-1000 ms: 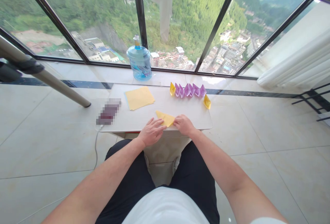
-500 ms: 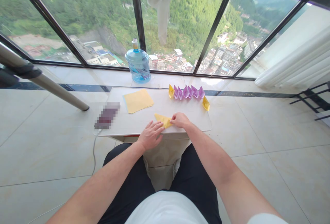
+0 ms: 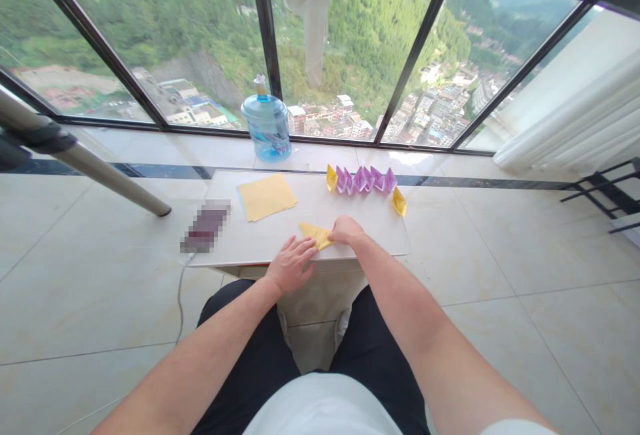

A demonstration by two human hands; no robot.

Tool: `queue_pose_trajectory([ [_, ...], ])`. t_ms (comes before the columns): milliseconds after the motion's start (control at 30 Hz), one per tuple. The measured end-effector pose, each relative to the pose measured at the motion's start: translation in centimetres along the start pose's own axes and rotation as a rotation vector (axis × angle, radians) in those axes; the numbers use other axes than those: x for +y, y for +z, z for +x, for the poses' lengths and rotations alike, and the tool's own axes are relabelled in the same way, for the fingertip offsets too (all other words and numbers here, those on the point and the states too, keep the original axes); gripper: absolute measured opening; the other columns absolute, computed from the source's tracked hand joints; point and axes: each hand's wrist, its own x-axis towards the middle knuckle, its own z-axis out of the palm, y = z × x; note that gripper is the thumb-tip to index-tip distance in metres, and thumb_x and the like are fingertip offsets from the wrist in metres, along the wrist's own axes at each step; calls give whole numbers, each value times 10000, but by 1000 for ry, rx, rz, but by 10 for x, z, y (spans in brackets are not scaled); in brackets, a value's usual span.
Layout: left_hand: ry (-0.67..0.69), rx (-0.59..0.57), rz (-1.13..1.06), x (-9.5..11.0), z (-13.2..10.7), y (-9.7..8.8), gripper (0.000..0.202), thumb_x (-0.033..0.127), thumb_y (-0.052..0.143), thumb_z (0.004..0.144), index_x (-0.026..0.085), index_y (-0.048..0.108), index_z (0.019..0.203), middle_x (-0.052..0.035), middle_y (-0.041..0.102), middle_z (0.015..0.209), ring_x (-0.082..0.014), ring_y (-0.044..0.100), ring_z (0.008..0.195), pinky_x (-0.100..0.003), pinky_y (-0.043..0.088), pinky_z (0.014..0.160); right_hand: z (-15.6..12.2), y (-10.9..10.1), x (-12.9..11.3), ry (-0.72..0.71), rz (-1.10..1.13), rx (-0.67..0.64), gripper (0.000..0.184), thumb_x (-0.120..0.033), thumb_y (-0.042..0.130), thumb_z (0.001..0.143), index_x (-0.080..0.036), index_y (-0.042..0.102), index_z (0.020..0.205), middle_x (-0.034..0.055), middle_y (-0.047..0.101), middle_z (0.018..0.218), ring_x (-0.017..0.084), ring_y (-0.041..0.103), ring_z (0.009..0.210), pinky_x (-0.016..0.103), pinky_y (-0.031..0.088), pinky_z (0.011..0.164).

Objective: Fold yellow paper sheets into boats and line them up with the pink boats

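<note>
A folded piece of yellow paper lies near the front edge of the low white table. My left hand rests with its fingers stretched out, the tips on the paper's near left part. My right hand is closed on the paper's right end, its thumb and fingers pressed together there and covering that corner. Beyond, to the left, is a stack of flat yellow sheets. Toward the table's far right stand several purple folded paper boats, with a yellow paper boat at their left and another yellow boat nearer me.
A blurred-out dark object with a cable lies at the table's left end. A blue water jug stands behind by the window. A metal pole slants in from the left, and a black rack is far right.
My right hand's fingers have curled a little more around the paper's right end. My left hand stays almost in place, and the view has shifted slightly.
</note>
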Motion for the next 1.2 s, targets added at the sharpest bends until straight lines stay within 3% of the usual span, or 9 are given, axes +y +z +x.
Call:
queue_pose_trajectory([
  [433,-7,3,24,0,0,1,390,287,518,889,233,640,1256,-84,594,1409,-268,465,1382,-522,224,1218,0,2,0,1,-10,8,302,-300,762,689,-180,756,966,112,763,989,212,717,889,228,481,659],
  [733,-14,-14,54,3,2,1,561,297,523,889,266,499,1448,-75,583,1420,-268,466,1374,-523,230,1211,0,6,3,-6,-11,20,296,-321,765,701,-193,752,968,109,764,998,212,716,921,228,487,677],
  [1200,-8,-7,76,1,1,4,527,293,518,893,288,543,1419,-74,593,1403,-273,471,1366,-531,238,1202,-1,10,3,7,-4,53,283,-349,762,708,-213,737,955,94,761,996,223,714,953,252,498,723],
])
